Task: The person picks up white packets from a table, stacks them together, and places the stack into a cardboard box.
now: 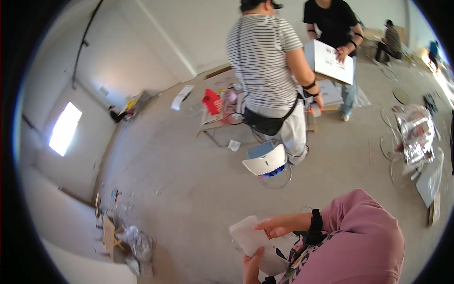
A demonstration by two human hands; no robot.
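Observation:
My left hand (252,268) comes up from the lower edge and grips the near end of a white flat packet (249,235), thumb on top. From the right, on a pink sleeve (364,236) with a black wrist strap (316,220), my right hand (280,224) reaches over and holds the packet's upper edge with its fingers laid on it. The packet is held above the concrete floor (189,189), close to my body.
A person in a striped shirt (267,57) stands at a low cluttered table (215,124); another in black (333,23) holds a white box (331,59). A white-and-blue stool (267,163) stands just ahead. Wire frames and plastic wrap (414,135) lie right, debris (127,236) lower left.

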